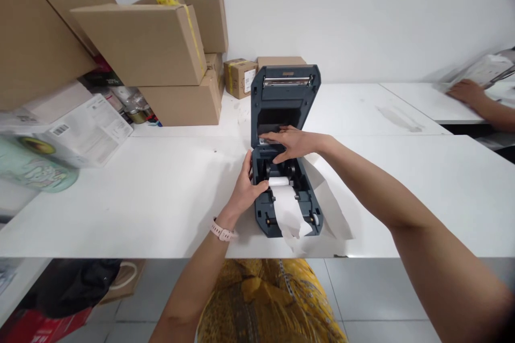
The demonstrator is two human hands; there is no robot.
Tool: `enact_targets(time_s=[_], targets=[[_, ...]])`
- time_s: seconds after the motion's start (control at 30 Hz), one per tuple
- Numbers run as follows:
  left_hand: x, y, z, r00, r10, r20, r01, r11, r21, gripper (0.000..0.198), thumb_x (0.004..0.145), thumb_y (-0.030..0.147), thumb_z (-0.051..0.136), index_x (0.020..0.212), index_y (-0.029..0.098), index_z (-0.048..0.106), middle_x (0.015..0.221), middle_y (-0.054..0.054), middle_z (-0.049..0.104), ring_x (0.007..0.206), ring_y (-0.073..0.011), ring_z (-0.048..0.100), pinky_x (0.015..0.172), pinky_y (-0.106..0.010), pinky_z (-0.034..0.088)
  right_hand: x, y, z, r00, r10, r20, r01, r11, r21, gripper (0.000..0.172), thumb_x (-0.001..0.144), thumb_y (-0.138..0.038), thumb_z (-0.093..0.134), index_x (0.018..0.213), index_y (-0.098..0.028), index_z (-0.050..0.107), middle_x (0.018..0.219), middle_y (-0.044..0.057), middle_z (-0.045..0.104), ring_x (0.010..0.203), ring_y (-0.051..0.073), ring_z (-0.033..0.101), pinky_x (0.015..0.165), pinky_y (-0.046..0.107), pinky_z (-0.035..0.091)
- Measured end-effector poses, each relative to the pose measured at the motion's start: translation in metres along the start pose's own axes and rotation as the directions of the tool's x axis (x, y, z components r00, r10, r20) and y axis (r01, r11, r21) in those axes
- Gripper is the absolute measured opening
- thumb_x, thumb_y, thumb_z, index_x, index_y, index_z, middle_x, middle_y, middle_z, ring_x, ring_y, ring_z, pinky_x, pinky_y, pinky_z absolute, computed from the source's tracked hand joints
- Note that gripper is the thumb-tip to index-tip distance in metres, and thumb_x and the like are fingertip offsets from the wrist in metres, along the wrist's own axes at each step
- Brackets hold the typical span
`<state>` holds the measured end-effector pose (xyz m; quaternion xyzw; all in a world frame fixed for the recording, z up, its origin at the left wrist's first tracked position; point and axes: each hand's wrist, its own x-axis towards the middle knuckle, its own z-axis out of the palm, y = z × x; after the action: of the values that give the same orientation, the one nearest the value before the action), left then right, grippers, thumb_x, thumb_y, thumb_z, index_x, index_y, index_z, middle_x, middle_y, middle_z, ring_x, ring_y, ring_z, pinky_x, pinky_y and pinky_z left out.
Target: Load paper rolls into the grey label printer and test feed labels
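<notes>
Yellow woven sack [273, 300] on the floor tiles, nearest the viewer, below the front edge of the white table [120, 214]. On the table, close to that edge, stands the dark grey label printer [263, 214], its long axis running away from the viewer. A paper strip [287, 211] trails from the paper roll [279, 181] toward the front lip, its end torn and ragged. The roll lies crosswise in the open bay, between the two hands. The left hand [245, 187], with a pale wristwatch [221, 232], clasps the printer's left wall, fingers outside and thumb inside against the roll's end; it is the nearer hand to the roll. The right hand [295, 143] reaches in from the right, just behind the roll, and lies palm down with fingers extended at the base of the lid [285, 99], thumb dipping into the bay, grasping nothing visible. The lid stands upright, bounding the bay at the back. A loose white sheet [333, 214] lies against the printer's right side. Farther left are a white printed carton [80, 128] and stacked cardboard boxes [161, 48]; a small taped box [240, 77] sits behind the lid. At far right, well apart, a co-worker's hand [466, 91] rests on another table.
</notes>
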<state>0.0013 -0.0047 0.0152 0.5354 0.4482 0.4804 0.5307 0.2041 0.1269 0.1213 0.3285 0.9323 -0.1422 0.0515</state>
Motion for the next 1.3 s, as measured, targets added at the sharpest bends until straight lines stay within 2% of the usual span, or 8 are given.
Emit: enact_targets(time_s=[0.17,0.33,0.63,0.93,1.03,1.13,1.23,1.3], targets=[[0.0,0.0,-0.001,1.0,0.013,0.005,-0.013,1.0,0.007,0.108,0.082,0.033,0.077,0.17,0.027,0.015,0.178,-0.012,0.025,0.164,-0.0361,0.027,0.132,-0.051,0.031,-0.008,-0.018,0.0,0.998,0.035,-0.059,-0.038,0.998,-0.057,0.076,0.091,-0.049,0.068,0.158,-0.018,0.047,0.154,0.018,0.061,0.14,0.041,0.056,0.116,0.054,0.037],[0.001,-0.001,0.001,0.999,0.046,0.001,-0.046,0.999,0.014,0.108,0.08,0.029,0.076,0.17,0.025,0.016,0.175,-0.013,0.033,0.163,-0.0354,0.029,0.132,-0.05,0.032,-0.028,-0.057,0.012,0.996,-0.019,-0.081,0.007,0.99,-0.144,0.019,0.099,-0.028,0.056,0.099,-0.015,0.071,0.101,0.015,0.076,0.1,0.031,0.069,0.095,0.042,0.045],[0.002,-0.002,0.001,0.998,0.054,-0.013,-0.054,0.999,0.005,0.109,0.077,0.027,0.075,0.17,0.024,0.018,0.178,-0.012,0.027,0.163,-0.0351,0.03,0.132,-0.048,0.032,-0.032,-0.067,0.039,0.98,-0.022,0.198,0.088,0.938,-0.335,0.044,0.107,-0.039,0.046,0.124,-0.007,0.072,0.107,0.022,0.079,0.103,0.033,0.074,0.107,0.047,0.043],[0.004,-0.002,-0.001,0.998,0.07,0.007,-0.07,0.998,0.001,0.114,0.077,0.033,0.08,0.17,0.021,0.015,0.178,-0.015,0.026,0.166,-0.0363,0.024,0.134,-0.049,0.028,-0.029,-0.052,0.026,0.959,-0.174,0.225,0.175,0.984,0.016,0.027,0.098,-0.031,0.06,0.114,-0.013,0.072,0.106,0.015,0.079,0.099,0.03,0.071,0.101,0.047,0.046],[0.004,-0.002,-0.001,0.997,0.076,0.019,-0.076,0.997,-0.008,0.115,0.077,0.035,0.081,0.17,0.024,0.014,0.179,-0.014,0.024,0.166,-0.036,0.024,0.134,-0.05,0.028,-0.05,-0.039,0.013,0.948,-0.281,0.152,0.211,0.908,0.361,0.03,0.096,-0.037,0.066,0.115,-0.014,0.07,0.107,0.011,0.077,0.095,0.023,0.069,0.088,0.036,0.051],[0.003,0.0,-0.001,0.998,0.062,0.031,-0.062,0.998,-0.018,0.116,0.077,0.035,0.081,0.17,0.024,0.013,0.18,-0.014,0.022,0.166,-0.0348,0.023,0.134,-0.049,0.027,-0.095,-0.016,0.001,0.949,-0.296,-0.113,0.297,0.704,0.645,0.04,0.092,-0.048,0.074,0.119,-0.018,0.069,0.111,0.01,0.077,0.098,0.022,0.071,0.086,0.035,0.054],[0.002,0.001,-0.001,0.998,0.055,0.027,-0.055,0.998,-0.002,0.114,0.078,0.034,0.08,0.17,0.022,0.014,0.179,-0.015,0.023,0.166,-0.0336,0.023,0.134,-0.048,0.026,-0.147,0.014,0.0,0.918,-0.012,-0.396,0.321,0.608,0.726,0.044,0.085,-0.056,0.081,0.116,-0.025,0.073,0.1,0.007,0.077,0.094,0.023,0.072,0.087,0.041,0.056],[0.001,0.001,-0.001,0.998,0.062,0.015,-0.062,0.998,0.011,0.109,0.08,0.033,0.078,0.17,0.024,0.017,0.179,-0.013,0.025,0.166,-0.0335,0.025,0.134,-0.049,0.027,-0.172,0.034,0.004,0.907,0.183,-0.379,0.174,0.656,0.735,0.043,0.082,-0.055,0.083,0.114,-0.028,0.076,0.102,0.009,0.077,0.096,0.025,0.072,0.088,0.044,0.056]])
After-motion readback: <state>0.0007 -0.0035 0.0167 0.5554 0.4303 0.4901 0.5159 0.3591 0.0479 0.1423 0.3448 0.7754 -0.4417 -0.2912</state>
